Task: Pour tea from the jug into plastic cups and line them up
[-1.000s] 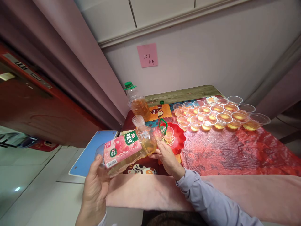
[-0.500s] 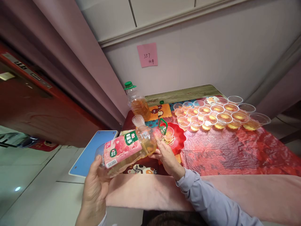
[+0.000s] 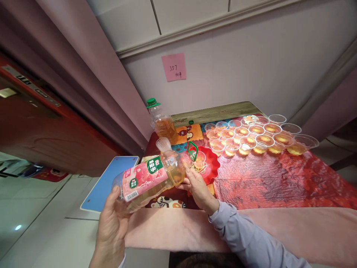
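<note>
My left hand (image 3: 110, 223) grips the base of a big clear bottle (image 3: 150, 176) with a pink label and amber liquid, tipped almost level. Its open neck, with a green ring hanging from it, points at a small clear cup (image 3: 199, 159) standing in a red scalloped tray (image 3: 213, 163). My right hand (image 3: 196, 186) supports the bottle's shoulder from below, fingers curled against it, next to the tray.
Several clear cups of amber liquid (image 3: 251, 136) stand in rows on the red plastic sheet (image 3: 273, 178). A second green-capped bottle (image 3: 161, 121) and a stack of empty cups (image 3: 164, 144) stand behind. A blue board (image 3: 108, 180) leans at the left table edge.
Nothing has visibly moved apart from a slight shift of the camera; the bottle stays tipped over the cup.
</note>
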`<state>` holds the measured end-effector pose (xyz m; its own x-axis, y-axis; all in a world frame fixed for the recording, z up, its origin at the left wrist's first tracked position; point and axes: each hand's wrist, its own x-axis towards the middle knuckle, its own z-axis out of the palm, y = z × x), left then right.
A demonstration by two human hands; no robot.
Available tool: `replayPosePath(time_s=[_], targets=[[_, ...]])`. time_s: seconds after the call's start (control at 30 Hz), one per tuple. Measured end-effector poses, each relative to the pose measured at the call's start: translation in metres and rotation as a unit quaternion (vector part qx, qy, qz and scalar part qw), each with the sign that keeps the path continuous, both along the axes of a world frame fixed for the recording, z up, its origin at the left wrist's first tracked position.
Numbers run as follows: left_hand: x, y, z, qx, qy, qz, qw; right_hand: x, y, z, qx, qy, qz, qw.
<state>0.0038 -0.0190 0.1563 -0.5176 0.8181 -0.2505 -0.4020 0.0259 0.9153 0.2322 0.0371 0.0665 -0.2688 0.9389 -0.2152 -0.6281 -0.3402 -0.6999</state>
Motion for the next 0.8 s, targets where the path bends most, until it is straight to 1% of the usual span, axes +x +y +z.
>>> replayPosePath(time_s=[0.13, 0.37, 0.5, 0.63, 0.7, 0.8], targets=[[0.001, 0.000, 0.001, -0.017, -0.013, 0.019, 1.000, 0.000, -0.001, 0.002, -0.002, 0.001, -0.002, 1.000], [-0.001, 0.000, 0.001, -0.030, -0.017, 0.015, 0.999, 0.001, -0.001, 0.003, 0.002, 0.001, -0.002, 1.000], [0.002, -0.001, 0.005, -0.053, -0.002, 0.021, 0.998, 0.001, 0.000, 0.003, -0.002, 0.000, -0.004, 1.000], [0.007, 0.000, 0.009, -0.051, 0.006, 0.017, 0.999, 0.000, 0.000, 0.001, -0.003, -0.007, -0.006, 1.000], [0.008, 0.001, 0.005, -0.051, 0.003, 0.020, 0.999, 0.000, 0.000, 0.001, -0.003, -0.015, -0.009, 1.000], [0.006, 0.002, -0.008, -0.042, -0.001, 0.036, 0.998, 0.001, -0.001, 0.002, 0.016, -0.039, -0.023, 0.999]])
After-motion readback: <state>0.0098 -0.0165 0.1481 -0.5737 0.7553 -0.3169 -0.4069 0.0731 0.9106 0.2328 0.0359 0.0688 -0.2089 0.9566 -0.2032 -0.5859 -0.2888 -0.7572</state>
